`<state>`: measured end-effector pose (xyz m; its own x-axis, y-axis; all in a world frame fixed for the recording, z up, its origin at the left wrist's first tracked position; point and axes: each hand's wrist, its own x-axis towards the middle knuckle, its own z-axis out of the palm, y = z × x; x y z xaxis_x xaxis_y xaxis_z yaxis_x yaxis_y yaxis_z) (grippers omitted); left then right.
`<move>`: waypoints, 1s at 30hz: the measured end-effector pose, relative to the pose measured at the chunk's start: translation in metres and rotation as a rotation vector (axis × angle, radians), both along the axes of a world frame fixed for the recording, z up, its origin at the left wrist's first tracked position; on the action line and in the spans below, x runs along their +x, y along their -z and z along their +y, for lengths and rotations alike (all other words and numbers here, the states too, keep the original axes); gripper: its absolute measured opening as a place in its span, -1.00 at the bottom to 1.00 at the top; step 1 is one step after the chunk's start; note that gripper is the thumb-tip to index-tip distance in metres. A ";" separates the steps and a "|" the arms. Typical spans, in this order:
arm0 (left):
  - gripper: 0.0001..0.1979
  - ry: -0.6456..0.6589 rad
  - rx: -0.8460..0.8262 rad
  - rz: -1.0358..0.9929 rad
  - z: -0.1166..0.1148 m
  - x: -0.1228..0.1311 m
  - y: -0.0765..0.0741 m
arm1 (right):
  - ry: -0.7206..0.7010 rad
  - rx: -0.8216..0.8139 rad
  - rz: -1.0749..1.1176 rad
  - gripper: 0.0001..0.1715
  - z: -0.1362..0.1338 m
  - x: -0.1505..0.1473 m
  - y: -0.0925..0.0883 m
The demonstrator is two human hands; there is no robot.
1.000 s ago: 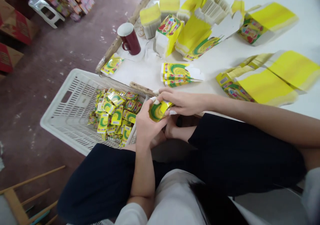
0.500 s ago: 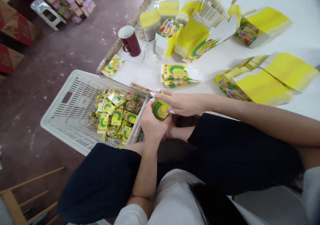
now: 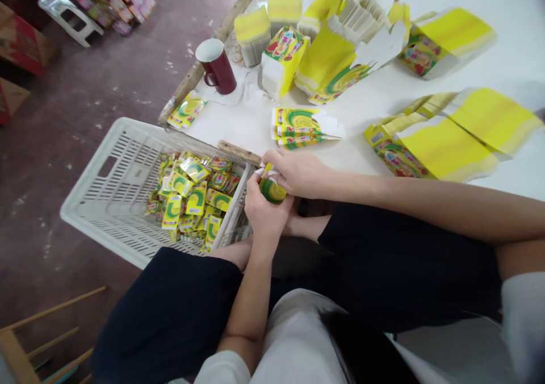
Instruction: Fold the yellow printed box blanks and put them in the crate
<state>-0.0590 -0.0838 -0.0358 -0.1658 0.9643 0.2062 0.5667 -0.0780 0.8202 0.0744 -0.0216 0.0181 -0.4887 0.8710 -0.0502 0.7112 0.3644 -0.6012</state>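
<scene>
Between my hands, just off the table's near edge, is a small yellow and green cardboard box [image 3: 272,191]. My left hand [image 3: 266,213] is closed around its lower side. From above, my right hand [image 3: 296,171] presses on the box's upper end with bent fingers, which hide part of it. On the table just beyond lies a short stack of flat yellow and green cartons [image 3: 300,127]. To the left of my hands stands a white plastic crate [image 3: 128,171], with a heap of small yellow boxes [image 3: 196,199] in it.
A dark red mug [image 3: 217,69] stands near the wooden table edge, with a flat carton [image 3: 186,111] close by. Stacks of yellow cartons [image 3: 447,145] spread over the white table. A white stool [image 3: 72,17] and cardboard boxes [image 3: 25,43] are on the floor at far left.
My right hand's fingers have drawn in from lying stretched along the box to bent over its upper end. My left hand still holds the box. The view has shifted slightly.
</scene>
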 end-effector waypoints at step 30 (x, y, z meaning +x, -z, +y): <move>-0.47 -0.130 0.118 -0.857 0.022 -0.013 -0.013 | -0.051 -0.011 0.174 -0.76 0.020 0.018 -0.002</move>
<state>-0.0722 -0.0621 -0.0232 -0.4164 0.9074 0.0571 -0.2316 -0.1666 0.9584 0.0920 -0.0021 0.0205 -0.5344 0.8447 0.0293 0.5772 0.3901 -0.7175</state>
